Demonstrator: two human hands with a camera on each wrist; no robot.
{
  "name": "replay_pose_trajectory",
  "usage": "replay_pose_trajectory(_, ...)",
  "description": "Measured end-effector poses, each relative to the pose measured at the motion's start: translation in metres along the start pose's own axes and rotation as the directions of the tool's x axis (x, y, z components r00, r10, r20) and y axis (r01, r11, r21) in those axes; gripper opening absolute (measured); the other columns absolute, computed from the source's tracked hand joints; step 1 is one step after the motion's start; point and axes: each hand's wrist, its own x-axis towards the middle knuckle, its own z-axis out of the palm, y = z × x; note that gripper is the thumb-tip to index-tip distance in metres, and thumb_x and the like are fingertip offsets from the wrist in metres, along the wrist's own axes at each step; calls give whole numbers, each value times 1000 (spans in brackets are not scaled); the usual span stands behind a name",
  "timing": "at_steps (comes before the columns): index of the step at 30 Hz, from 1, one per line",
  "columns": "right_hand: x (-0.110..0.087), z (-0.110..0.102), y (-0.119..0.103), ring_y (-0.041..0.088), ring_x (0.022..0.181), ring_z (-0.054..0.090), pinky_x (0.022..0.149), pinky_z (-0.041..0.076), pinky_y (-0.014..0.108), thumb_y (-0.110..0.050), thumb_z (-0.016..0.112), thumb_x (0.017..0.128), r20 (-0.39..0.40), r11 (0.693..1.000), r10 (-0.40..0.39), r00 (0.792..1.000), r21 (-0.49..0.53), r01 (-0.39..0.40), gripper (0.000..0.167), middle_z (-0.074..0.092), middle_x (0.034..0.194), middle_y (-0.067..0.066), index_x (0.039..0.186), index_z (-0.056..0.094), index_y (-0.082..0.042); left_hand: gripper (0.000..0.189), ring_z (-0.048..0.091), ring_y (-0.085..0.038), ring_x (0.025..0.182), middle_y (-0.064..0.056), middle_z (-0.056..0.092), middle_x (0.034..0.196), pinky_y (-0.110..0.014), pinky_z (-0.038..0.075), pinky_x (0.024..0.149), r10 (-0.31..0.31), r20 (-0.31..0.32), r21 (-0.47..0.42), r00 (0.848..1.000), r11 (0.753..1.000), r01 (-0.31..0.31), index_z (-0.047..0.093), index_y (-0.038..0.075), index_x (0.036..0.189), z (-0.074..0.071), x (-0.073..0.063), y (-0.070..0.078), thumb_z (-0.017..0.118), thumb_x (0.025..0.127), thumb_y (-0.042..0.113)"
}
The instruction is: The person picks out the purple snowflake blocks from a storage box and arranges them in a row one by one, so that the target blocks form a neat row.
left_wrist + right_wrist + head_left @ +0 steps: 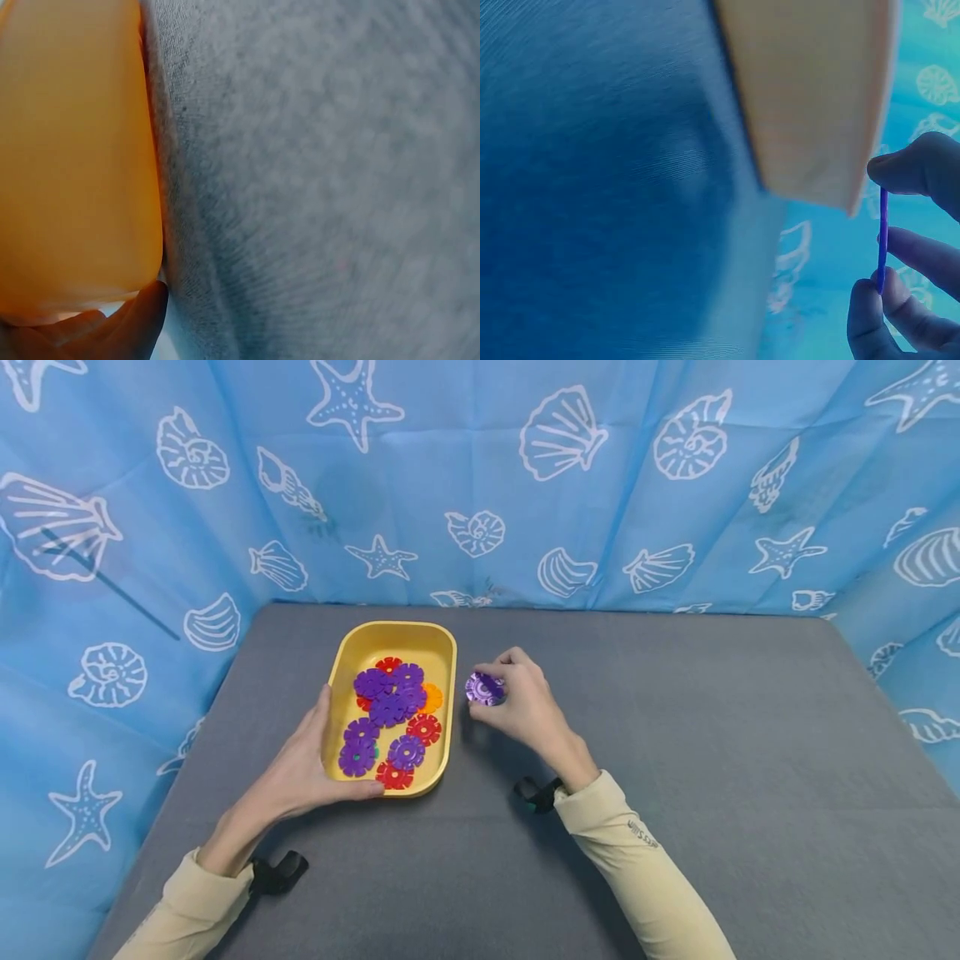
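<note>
A yellow plastic tray (452, 693) stands on the table, holding several flat notched discs. Most are purple (388, 708); others are red (423, 729), and an orange one (432, 697) lies partly covered. My left hand (296, 768) grips the tray's near left corner, thumb along the front rim and fingers at the left side. Just right of the tray, my right hand (525, 697) pinches a single purple snowflake disc (483, 688) between thumb and fingertips. In the right wrist view this disc (883, 240) appears edge-on, raised beside the tray wall.
A grey cloth covers the table (712, 735). Behind it and along both sides hangs a blue curtain (480, 485) printed with white shells and starfish. Black straps (279, 872) are worn on both wrists.
</note>
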Motion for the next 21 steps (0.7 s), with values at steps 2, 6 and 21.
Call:
replay_pose_trajectory(2,1,2,5,26,100,57,89,60,39,-15,85,80,17,1000,21,1000,-6,-21,52,59,113,15,129,70,-3,146,19,-50,154,-22,7,171,-73,34,113,-11,-3,-7,1000,1000,11,-19,23,162,1,0,0,87,69,60)
replay_pose_trajectory(6,2,7,12,29,103,59,93,59,41,-15,85,80,48,999,50,998,0,-51,54,60,115,17,130,70,-2,146,21,-49,154,-21,9,171,-72,36,113,-28,-16,-18,999,999,27,-17,24,163,3,0,1,87,68,60)
replay_pose_trajectory(21,9,32,23,29,105,57,93,57,42,-18,86,82,114,996,89,989,21,-92,53,61,116,17,130,70,-2,147,19,-50,155,-22,7,172,-73,32,115,-56,-45,-29,997,998,55,-17,22,163,6,-2,3,88,68,59)
